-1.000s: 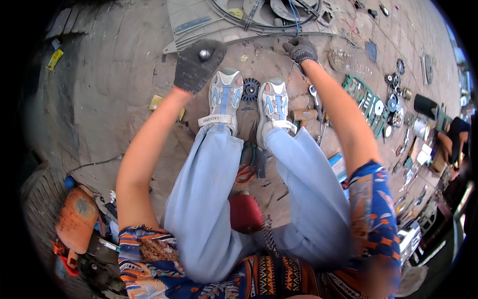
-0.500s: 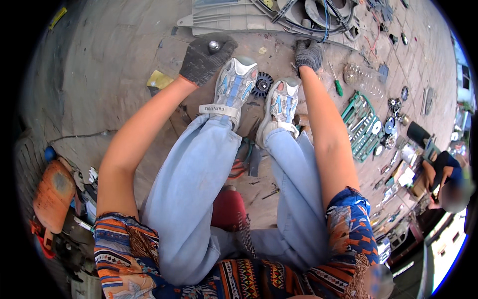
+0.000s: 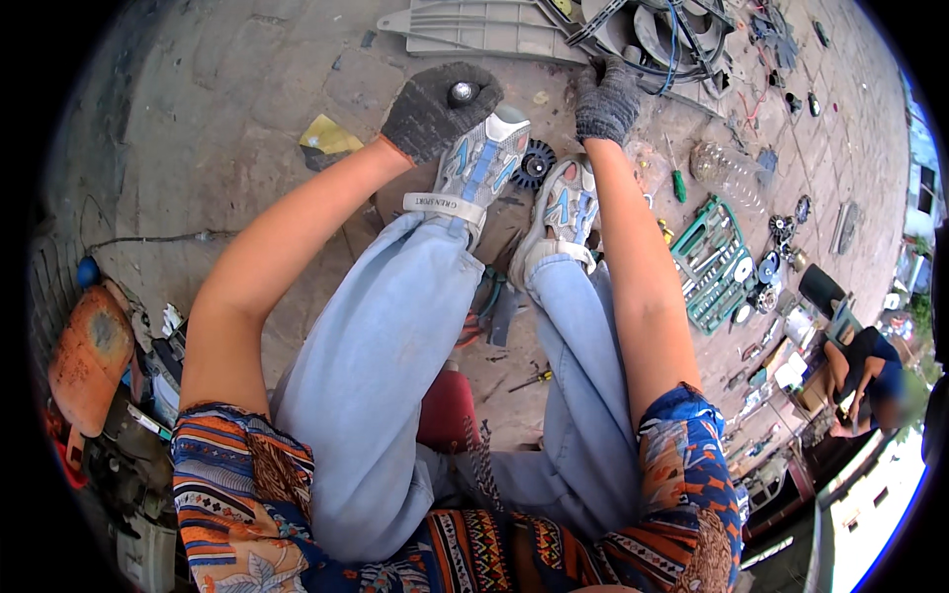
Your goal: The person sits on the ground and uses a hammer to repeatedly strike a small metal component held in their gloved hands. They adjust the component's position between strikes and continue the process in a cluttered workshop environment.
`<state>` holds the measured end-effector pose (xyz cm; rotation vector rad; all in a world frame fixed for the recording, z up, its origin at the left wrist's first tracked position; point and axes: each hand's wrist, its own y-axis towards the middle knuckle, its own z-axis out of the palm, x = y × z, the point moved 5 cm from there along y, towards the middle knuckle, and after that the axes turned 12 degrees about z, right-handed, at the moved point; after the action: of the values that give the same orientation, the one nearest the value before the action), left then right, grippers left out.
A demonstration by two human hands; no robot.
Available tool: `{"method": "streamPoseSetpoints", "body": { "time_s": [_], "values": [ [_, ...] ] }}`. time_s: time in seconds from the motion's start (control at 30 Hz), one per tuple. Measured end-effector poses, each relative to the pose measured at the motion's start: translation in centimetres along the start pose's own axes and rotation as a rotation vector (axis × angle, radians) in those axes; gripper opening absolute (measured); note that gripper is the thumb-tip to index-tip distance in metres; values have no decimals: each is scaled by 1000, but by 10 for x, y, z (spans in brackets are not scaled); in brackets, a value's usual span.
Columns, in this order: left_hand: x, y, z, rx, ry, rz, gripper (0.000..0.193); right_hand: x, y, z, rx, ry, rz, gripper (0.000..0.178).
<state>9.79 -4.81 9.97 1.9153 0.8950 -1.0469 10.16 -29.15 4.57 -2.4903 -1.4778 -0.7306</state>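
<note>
My left hand (image 3: 435, 111), in a dark grey knit glove, is closed around a thing with a shiny round metal end (image 3: 463, 94). The rest of it is hidden in the fist, so I cannot tell its kind. Ahead of my shoes lies a grey plastic fan shroud (image 3: 474, 28) with ribs, dark struts and a blue wire. My right hand (image 3: 607, 101), gloved the same way, is at the shroud's near edge with its fingers curled on it; the fingertips are partly hidden. A small black toothed wheel (image 3: 534, 163) lies between my shoes.
To the right are a green-handled screwdriver (image 3: 678, 183), a clear plastic bottle (image 3: 727, 170) and an open green socket set (image 3: 710, 262). Several metal parts lie beyond. A yellow piece (image 3: 331, 136) is left of my left hand. Another person (image 3: 870, 381) crouches far right.
The whole view has shifted a little. My right hand has moved farther onto the shroud's near edge. My left hand stays closed on the round-ended metal thing, slightly farther right.
</note>
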Motion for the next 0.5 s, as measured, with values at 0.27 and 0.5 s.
{"method": "streamPoseSetpoints", "body": {
  "time_s": [0.27,0.5],
  "values": [
    [1,0,0,-1,35,60,13,-19,-6,20,135,-46,330,25],
    [-1,1,-1,5,56,30,12,-53,-5,29,312,203,405,30]
  ]
}}
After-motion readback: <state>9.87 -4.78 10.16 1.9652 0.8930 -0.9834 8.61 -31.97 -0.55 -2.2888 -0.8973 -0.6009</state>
